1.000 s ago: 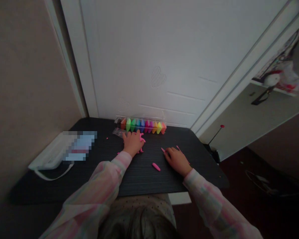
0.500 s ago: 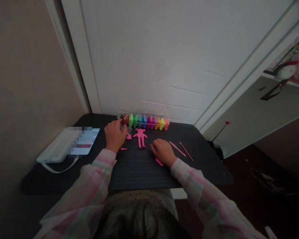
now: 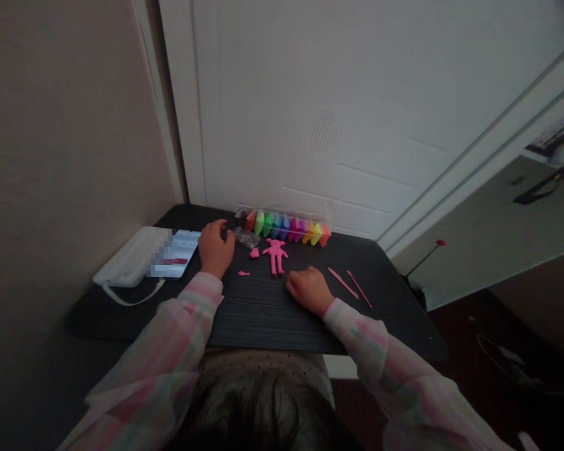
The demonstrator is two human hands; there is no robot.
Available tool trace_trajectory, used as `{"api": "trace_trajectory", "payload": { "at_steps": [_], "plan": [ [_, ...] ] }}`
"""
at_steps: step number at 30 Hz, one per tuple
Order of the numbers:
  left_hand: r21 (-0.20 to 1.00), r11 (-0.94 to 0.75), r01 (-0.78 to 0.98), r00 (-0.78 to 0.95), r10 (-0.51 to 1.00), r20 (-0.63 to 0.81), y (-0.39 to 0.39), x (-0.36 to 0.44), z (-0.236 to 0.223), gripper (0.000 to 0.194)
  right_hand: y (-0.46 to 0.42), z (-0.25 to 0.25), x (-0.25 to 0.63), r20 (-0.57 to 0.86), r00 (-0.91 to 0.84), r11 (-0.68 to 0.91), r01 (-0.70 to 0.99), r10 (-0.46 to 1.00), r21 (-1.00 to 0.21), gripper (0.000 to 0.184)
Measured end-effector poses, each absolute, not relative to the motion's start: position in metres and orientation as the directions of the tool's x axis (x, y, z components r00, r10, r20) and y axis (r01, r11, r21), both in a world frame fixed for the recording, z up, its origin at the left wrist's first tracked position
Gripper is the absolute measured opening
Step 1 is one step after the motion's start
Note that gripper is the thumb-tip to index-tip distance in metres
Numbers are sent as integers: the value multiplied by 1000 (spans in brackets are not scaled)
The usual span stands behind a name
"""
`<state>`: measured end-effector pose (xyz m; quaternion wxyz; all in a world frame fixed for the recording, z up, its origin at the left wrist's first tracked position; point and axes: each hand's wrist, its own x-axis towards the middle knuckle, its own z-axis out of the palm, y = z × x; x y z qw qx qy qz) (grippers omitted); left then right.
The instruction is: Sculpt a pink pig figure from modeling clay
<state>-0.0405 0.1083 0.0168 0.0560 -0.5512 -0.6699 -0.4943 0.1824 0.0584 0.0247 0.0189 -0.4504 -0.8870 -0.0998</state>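
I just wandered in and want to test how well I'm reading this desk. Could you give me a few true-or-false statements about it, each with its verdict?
1. The smartphone lies to the left of the left hand. True.
2. The left hand is clenched in a tight fist. False: there is a gap between its thumb and fingers.
3. Two slim pink modelling tools lie to the right of the right hand. True.
4. The modelling tools cross each other. False: they lie side by side, apart.
5. The row of coloured clay is beyond the pink figure. True.
6. The row is all one colour. False: green, blue, purple and yellow all show.
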Motion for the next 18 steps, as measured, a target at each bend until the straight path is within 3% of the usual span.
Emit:
{"api": "trace_trajectory", "payload": {
  "at_steps": [4, 10, 15, 18],
  "plan": [
    [632, -95, 769, -414, 679, 606, 109, -43, 15, 34, 52, 20, 179, 80, -633, 623, 774, 770, 115, 24],
    [683, -101, 723, -458, 671, 584, 110, -43, 13, 38, 61, 22, 187, 111, -498, 482, 865, 860, 141, 31],
    [685, -121, 719, -447, 674, 588, 111, -43, 9, 39, 47, 19, 180, 30, -636, 628, 768, 771, 126, 27],
    [694, -119, 710, -457, 672, 582, 112, -43, 8, 38, 53, 21, 183, 26, -591, 583, 802, 807, 132, 30]
  ]
}}
